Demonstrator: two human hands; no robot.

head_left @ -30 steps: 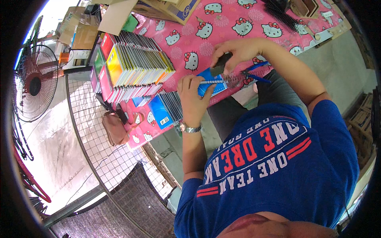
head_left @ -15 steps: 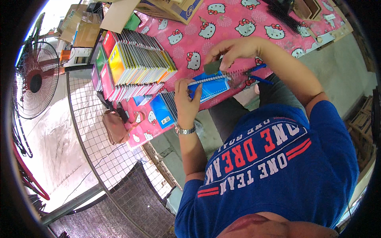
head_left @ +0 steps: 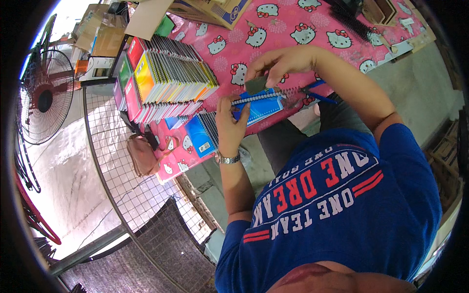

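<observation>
My left hand [head_left: 231,119] grips the left end of a blue-covered notebook [head_left: 264,108] at the table's near edge, its thumb on the punched edge. A thin wire coil [head_left: 291,91] runs along that edge and sticks out past its right end. My right hand [head_left: 288,63] pinches a small dark grey-green pad [head_left: 256,86], held against or just above the coiled edge; contact is hard to tell. Blue-handled pliers [head_left: 320,93] lie right of the coil's free end. More blue spiral notebooks [head_left: 199,136] lie left of my left hand.
Tall stacks of colourful spiral notebooks [head_left: 168,73] stand at the left on the pink patterned tablecloth [head_left: 278,39]. A cardboard box [head_left: 215,12] sits at the back, with black wire coils [head_left: 349,19] at the far right. A fan [head_left: 46,97] and wire mesh [head_left: 115,146] are beyond the left edge.
My right hand has slid the pad a little to the left along the coiled edge. My left hand keeps its hold on the notebook.
</observation>
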